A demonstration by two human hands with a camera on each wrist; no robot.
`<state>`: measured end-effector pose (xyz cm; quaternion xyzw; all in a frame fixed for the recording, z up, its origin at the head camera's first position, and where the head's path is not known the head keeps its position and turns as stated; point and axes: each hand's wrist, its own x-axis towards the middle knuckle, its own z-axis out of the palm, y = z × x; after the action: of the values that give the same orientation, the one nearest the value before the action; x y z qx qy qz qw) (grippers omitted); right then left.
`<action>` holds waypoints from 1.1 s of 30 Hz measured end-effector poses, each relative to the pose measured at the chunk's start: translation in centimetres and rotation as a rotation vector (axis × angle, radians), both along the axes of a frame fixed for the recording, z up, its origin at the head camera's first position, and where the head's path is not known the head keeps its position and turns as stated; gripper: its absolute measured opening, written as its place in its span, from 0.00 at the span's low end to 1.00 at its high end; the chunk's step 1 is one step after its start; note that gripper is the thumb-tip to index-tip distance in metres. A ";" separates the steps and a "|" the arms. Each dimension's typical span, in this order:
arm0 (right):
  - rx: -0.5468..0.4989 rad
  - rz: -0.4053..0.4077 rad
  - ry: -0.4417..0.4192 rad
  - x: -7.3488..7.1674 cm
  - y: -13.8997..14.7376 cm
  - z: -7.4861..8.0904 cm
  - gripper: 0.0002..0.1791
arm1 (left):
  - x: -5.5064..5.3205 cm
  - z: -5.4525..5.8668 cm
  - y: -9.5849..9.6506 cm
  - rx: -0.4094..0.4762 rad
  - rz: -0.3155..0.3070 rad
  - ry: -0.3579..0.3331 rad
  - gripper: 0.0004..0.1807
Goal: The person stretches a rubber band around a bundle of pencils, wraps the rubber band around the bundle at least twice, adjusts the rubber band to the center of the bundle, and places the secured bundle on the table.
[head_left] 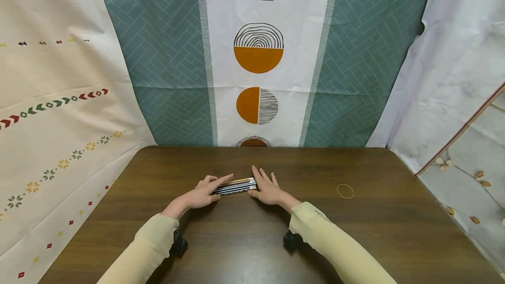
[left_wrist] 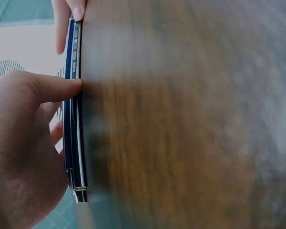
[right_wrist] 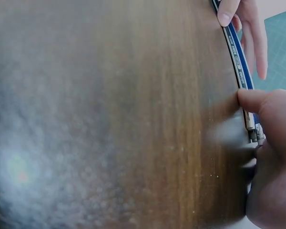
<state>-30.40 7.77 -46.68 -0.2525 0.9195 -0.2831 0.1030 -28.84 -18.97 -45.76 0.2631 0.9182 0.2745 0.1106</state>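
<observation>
Several slim pencils (head_left: 236,186) lie side by side in a row on the brown table, dark ones with a golden one at the far side. Their silver and white ends point right. My left hand (head_left: 202,193) grips the row from the left, thumb on the near side and fingers on the far side. At the right end, my right hand (head_left: 268,189) has its fingers straight and spread along the ends, its thumb touching the near edge. In the right wrist view, printing shows along the nearest pencil (right_wrist: 236,55). The far side of the row is partly hidden by the hands.
A thin yellow rubber band (head_left: 345,191) lies flat on the table (head_left: 378,231), to the right of the hands. A patterned curtain (head_left: 260,78) hangs behind the table's far edge, with cloths at both sides. Both wrists carry dark cameras.
</observation>
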 end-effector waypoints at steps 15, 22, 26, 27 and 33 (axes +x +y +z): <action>-0.360 -0.127 -0.022 -0.1 -0.9 -1.0 0.50 | 0.7 0.0 -0.8 0.081 0.142 0.114 0.47; -0.418 -0.126 -0.009 0.1 -1.7 -1.1 0.51 | 0.9 -0.7 -2.4 0.201 0.196 0.072 0.51; -0.435 -0.113 -0.036 0.2 -2.3 -1.0 0.53 | 0.8 -0.9 -2.6 0.256 0.189 0.030 0.52; -0.432 -0.111 -0.039 0.2 -2.4 -0.9 0.53 | 0.8 -1.0 -2.6 0.268 0.186 0.018 0.52; -0.404 -0.094 -0.075 0.5 -3.0 -0.7 0.54 | 0.6 -1.1 -2.1 0.302 0.182 -0.035 0.52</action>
<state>-29.88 4.79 -47.42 -0.2140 0.8503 -0.4755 0.0710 -28.27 -21.12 -46.87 0.1879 0.8844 0.4229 0.0606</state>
